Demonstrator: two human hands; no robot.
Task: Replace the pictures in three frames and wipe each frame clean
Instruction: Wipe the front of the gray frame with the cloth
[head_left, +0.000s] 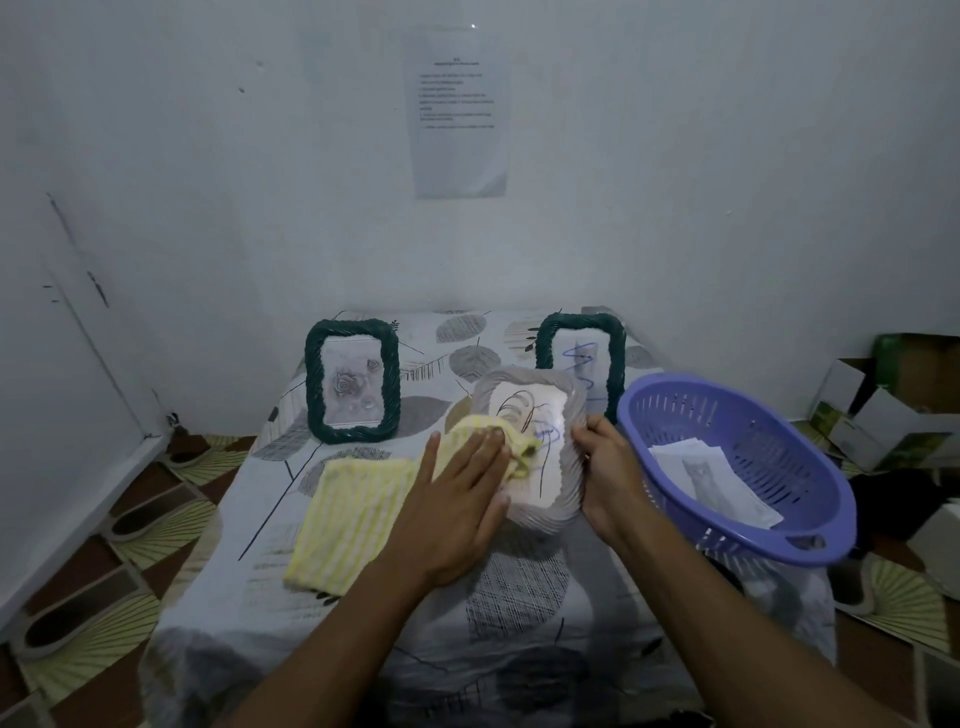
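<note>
the left hand (462, 499) lies flat, fingers straight and close together, pressing a bunched end of the yellow cloth (353, 514) onto the glass of the grey frame (550, 517); the rest of the cloth trails off to the left over the leaf-patterned table cover (519, 587). the right hand (608, 473) grips the frame's right edge, thumb on the front and fingers curled behind, and holds it tilted up toward the camera near the middle of the table. a line drawing with a blue scribble shows behind the glass, so this frame looks to have its picture in place, and the step in hand is, by my reading, the wiping of it. just to the right, the purple basket (779, 447) sits at the table's edge with loose paper pictures (722, 483) inside. further back two green frames stand upright, well apart: the left green frame (313, 384) shows a rose print, and the right green frame (616, 364), partly hidden behind the grey one, shows a blue squiggle on paper. whether either has been wiped cannot be told. a printed sheet (460, 114) hangs on the wall behind. the next move probably calls for passing the cloth over the rest of the glass and the ribbed rim while the right hand steadies the frame, then standing it up without leaving fingermarks on the cleaned glass.
</note>
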